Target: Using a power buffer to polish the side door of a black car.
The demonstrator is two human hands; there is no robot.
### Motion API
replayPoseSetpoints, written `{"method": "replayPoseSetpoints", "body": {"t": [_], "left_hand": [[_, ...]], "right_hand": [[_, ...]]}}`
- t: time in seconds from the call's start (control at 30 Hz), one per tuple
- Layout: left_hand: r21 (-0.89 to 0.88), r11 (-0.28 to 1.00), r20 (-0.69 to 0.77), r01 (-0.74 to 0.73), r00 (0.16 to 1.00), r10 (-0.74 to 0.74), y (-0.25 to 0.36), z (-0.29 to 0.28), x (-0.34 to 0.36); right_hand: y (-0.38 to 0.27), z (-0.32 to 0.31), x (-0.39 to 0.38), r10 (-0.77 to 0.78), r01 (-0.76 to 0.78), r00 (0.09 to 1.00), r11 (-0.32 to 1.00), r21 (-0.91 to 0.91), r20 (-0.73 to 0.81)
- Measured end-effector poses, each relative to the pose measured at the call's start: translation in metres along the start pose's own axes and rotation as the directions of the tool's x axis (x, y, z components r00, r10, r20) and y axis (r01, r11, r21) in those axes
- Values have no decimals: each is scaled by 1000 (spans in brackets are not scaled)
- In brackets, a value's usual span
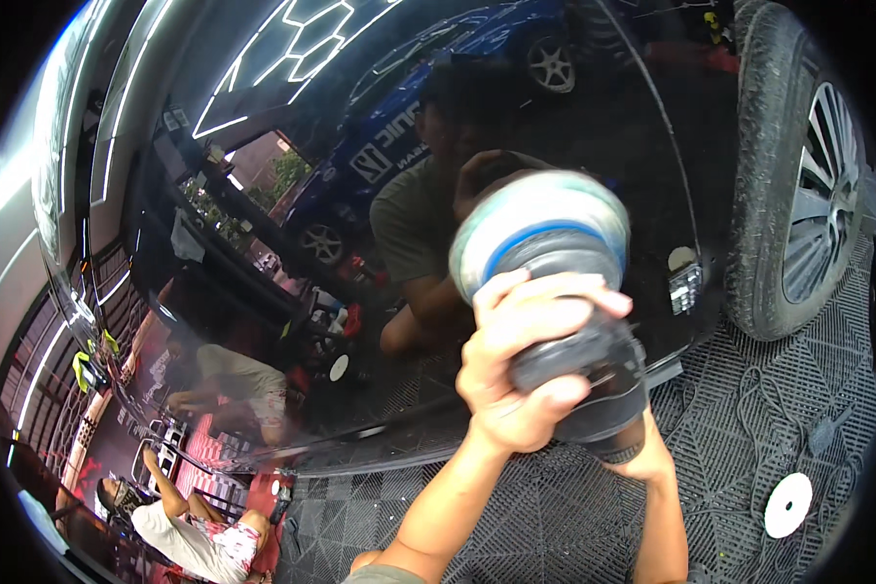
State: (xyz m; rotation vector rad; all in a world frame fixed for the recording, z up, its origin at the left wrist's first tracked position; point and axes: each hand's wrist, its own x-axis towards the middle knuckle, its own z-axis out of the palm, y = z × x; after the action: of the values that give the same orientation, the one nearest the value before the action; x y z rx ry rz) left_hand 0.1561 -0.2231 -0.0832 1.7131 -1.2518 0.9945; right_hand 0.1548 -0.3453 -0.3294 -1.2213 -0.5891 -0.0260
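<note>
A black car polisher (594, 389) with a pale round pad (545, 209) and a blue ring is held up against the glossy black car panel (389, 341). The pad looks smeared by motion, its face turned to the panel. My left hand (528, 355) is closed round the polisher's head, just behind the pad, with fingers over the top and the thumb below. Lower down, my right hand (649, 450) grips the rear of the tool body; most of its fingers are hidden behind it. The panel mirrors lights, a blue car and my own arms.
To the right stands a car wheel (759, 185) with silver spokes. A white disc with a centre hole (788, 505) and a looping dark cord (764, 419) lie on the grey ribbed floor tiles (360, 526). At lower left another person (195, 535) sits low beside the car.
</note>
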Motion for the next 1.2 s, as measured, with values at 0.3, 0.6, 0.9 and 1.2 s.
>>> {"method": "replayPoseSetpoints", "body": {"t": [0.3, 0.6, 0.9, 1.2], "left_hand": [[-26, 999, 77, 39, 996, -37, -14, 75, 53], [-168, 981, -52, -94, 995, 86, 1, -15, 29], [184, 982, -301, 49, 953, 9, 64, -215, -74], [112, 993, -541, 22, 840, 42, 84, -322, -111]], "right_hand": [[25, -63, -17, 231, -239, 967, 969, -64, -112], [39, 25, -18, 128, -128, 985, 992, 13, -117], [-28, 188, 24, -128, 146, 960, 988, -56, 250], [-28, 267, 33, -137, 250, 890, 944, -214, 435]]}}
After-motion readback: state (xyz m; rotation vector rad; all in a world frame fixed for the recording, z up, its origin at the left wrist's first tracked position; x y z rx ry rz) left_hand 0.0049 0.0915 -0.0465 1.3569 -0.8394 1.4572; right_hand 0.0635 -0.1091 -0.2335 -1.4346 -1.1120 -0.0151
